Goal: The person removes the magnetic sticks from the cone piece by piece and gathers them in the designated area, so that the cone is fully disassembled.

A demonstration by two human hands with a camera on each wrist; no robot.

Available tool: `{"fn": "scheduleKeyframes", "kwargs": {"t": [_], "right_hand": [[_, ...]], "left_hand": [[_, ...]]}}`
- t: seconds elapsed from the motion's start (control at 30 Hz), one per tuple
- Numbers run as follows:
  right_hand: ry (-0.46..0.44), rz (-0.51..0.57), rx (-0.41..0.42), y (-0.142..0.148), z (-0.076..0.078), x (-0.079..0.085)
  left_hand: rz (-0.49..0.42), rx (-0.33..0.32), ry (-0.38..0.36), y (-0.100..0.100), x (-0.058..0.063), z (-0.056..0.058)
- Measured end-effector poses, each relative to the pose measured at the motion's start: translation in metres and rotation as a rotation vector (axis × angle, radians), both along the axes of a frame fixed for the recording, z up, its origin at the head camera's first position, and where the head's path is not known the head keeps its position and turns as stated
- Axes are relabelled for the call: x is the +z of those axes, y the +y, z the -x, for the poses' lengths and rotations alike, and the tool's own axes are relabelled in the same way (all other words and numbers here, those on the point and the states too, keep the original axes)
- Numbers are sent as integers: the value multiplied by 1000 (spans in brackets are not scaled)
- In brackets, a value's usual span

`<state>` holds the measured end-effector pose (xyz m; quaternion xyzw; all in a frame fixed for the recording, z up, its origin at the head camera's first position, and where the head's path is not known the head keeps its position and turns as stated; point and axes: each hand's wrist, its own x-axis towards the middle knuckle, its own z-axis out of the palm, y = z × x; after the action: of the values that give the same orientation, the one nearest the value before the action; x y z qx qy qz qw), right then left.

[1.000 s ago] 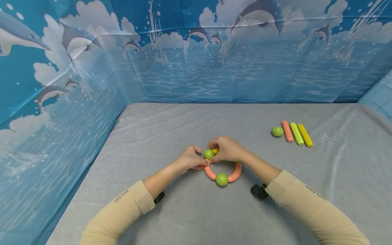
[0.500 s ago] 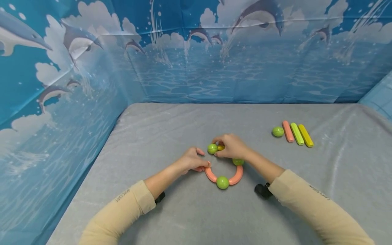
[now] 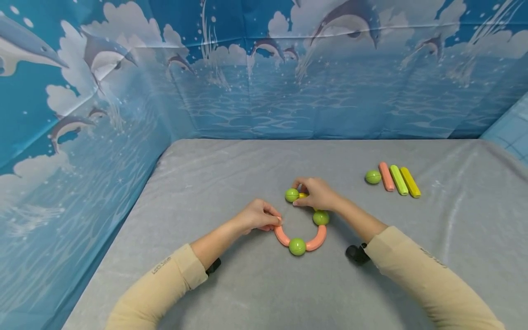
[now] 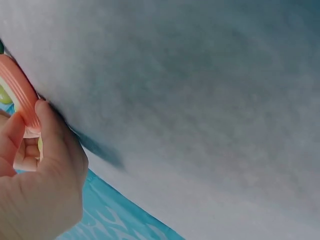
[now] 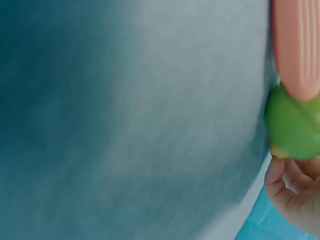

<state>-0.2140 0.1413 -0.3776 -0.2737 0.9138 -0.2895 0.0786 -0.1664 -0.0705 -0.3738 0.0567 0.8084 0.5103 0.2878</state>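
My left hand [image 3: 259, 215] pinches the free end of a curved coral piece [image 3: 282, 236], gripped between thumb and fingers in the left wrist view. A green ball [image 3: 297, 246] joins this piece to a second curved coral piece [image 3: 316, 239], which leads up to another green ball [image 3: 321, 217]. From there a yellow piece [image 3: 303, 195], mostly covered by my right hand [image 3: 317, 192], arcs round to a far green ball [image 3: 292, 195]. My right thumb and fingers pinch the yellow piece. A gap separates the far ball from the coral end. The right wrist view shows a green ball [image 5: 295, 125] above my fingertips.
At the back right, a loose green ball [image 3: 373, 177] lies beside a coral stick [image 3: 386, 177], a lime stick [image 3: 398, 180] and a yellow stick [image 3: 410, 182]. A grey cloth [image 3: 231, 169] covers the table. A dolphin-print curtain [image 3: 264, 101] hangs behind and at the left.
My right hand has moved back and right with the yellow piece and far ball, parting the ball from the coral end. The right-side ball has come into view. My left hand stays nearly in place.
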Motion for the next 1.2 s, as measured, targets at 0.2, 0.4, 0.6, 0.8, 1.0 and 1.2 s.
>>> {"fn": "scheduleKeyframes", "kwargs": {"t": [0.2, 0.4, 0.6, 0.8, 1.0, 1.2], "right_hand": [[-8, -12, -72, 14, 0, -1], [-33, 16, -125, 34, -5, 0], [-111, 48, -189, 52, -13, 3], [-193, 90, -187, 68, -22, 8], [-314, 119, -227, 79, -28, 12], [-393, 133, -275, 88, -35, 14]], "left_hand": [[-30, -10, -13, -3, 1, 1], [-40, -30, -4, -10, 3, 3], [-47, -8, -40, -20, 5, 8], [-62, 41, -69, -25, 9, 11], [-58, 67, -64, -33, 8, 12], [-52, 92, -90, -39, 6, 10]]}}
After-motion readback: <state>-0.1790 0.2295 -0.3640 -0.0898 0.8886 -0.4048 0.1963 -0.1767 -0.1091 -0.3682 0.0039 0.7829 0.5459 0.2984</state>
